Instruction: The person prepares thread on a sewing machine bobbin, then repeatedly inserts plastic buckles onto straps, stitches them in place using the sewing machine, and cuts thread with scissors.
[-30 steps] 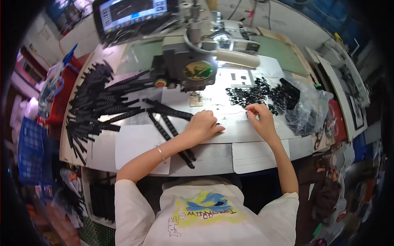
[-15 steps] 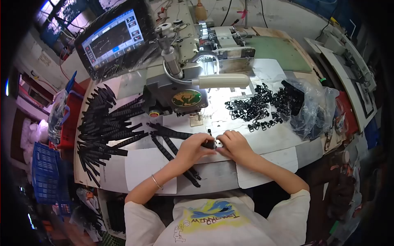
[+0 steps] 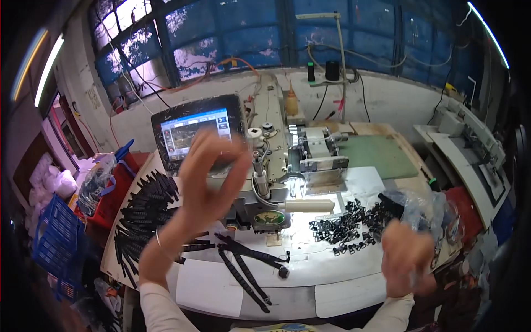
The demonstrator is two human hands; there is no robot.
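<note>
My left hand (image 3: 213, 171) is raised in front of the machine's screen, fingers curved and blurred by motion. My right hand (image 3: 406, 254) hangs over the right side of the table near the clear plastic bag (image 3: 412, 205), also smeared, its fingers unclear. Nothing can be made out in either hand. Between them on the table lies a black webbing strap (image 3: 251, 250) with a dark end piece (image 3: 284, 272). Two more black straps (image 3: 243, 276) slant toward the front edge. A pile of small black buckles (image 3: 348, 224) lies right of the sewing machine head (image 3: 268, 213).
A large heap of black straps (image 3: 146, 213) covers the table's left side. The control screen (image 3: 193, 130) stands behind. White sheets (image 3: 209, 288) lie along the front edge. Blue (image 3: 55, 232) and red baskets (image 3: 108, 205) stand to the left, a green board (image 3: 376, 155) at the back right.
Both hands have come off the strap end at the table's front and risen apart, left toward the screen, right toward the bag. The strap now lies on the table. The view has tilted up.
</note>
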